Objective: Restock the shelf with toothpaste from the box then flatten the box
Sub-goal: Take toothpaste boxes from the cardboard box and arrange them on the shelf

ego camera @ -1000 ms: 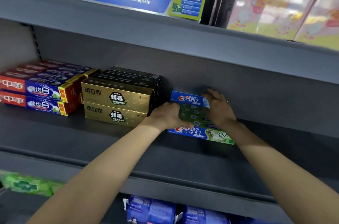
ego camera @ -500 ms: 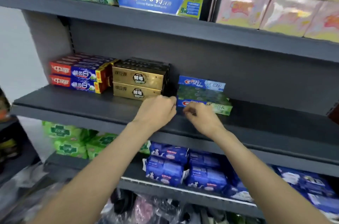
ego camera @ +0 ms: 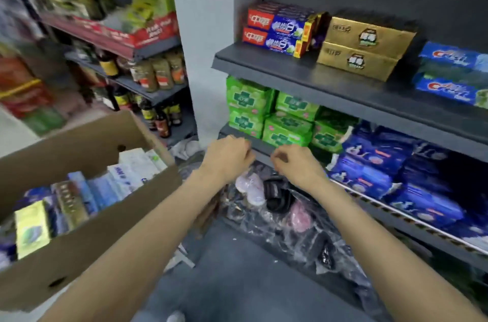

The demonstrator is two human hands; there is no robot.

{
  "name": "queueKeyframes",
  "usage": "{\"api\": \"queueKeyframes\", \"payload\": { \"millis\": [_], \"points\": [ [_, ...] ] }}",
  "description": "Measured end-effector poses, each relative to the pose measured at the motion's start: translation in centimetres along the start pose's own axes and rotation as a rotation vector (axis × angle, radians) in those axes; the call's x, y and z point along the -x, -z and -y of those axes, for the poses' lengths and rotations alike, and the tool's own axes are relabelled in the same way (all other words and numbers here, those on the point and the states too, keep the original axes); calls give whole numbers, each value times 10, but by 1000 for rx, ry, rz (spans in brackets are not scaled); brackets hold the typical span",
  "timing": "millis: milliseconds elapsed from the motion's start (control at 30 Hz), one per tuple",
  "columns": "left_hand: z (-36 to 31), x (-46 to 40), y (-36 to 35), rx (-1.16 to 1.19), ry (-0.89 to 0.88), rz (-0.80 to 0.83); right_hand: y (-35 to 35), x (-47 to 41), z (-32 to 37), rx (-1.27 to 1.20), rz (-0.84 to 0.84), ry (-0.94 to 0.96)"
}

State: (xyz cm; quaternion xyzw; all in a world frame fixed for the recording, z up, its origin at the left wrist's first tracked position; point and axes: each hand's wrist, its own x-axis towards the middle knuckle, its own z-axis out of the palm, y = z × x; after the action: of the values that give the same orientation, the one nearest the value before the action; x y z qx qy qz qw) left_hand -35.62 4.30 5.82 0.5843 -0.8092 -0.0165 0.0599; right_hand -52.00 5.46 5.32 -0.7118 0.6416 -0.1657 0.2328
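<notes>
Toothpaste (ego camera: 453, 76) partly fills the shelf (ego camera: 330, 86), more waits in the box (ego camera: 87, 218) at left, still unflattened; left hand (ego camera: 228, 156) and right hand (ego camera: 295, 163) hang empty, loosely curled.

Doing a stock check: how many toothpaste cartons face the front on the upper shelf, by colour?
Front faces only; any rows behind are hidden.
Red-and-blue cartons: 2
Gold cartons: 2
Blue Crest cartons: 2, cut off by the frame edge
Total: 6
</notes>
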Motion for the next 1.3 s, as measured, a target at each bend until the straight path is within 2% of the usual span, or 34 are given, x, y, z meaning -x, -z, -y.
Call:
{"api": "queueKeyframes", "payload": {
  "millis": [233,433,600,733,833,933,1067,1167,1300],
  "points": [
    [192,41,-17,-58,118,100,-133,-51,139,-143,86,21],
    [331,64,-47,-63,170,357,-233,-87,238,-186,150,17],
    [404,87,-73,-119,190,548,-301,-108,278,-80,356,-27],
    [436,106,-92,-55,245,649,-351,-116,287,-12,523,-70],
    [450,115,-103,90,253,693,-380,-115,286,12,598,-171],
    [461,119,-109,173,235,682,-395,-117,286,-53,672,-313],
    [469,119,-108,276,241,656,-400,-126,285,-12,751,-363],
    [478,123,-108,371,232,617,-405,-130,286,-9,782,-379],
    [486,131,-104,519,230,609,-410,-130,294,120,723,-353]
  ]
}}
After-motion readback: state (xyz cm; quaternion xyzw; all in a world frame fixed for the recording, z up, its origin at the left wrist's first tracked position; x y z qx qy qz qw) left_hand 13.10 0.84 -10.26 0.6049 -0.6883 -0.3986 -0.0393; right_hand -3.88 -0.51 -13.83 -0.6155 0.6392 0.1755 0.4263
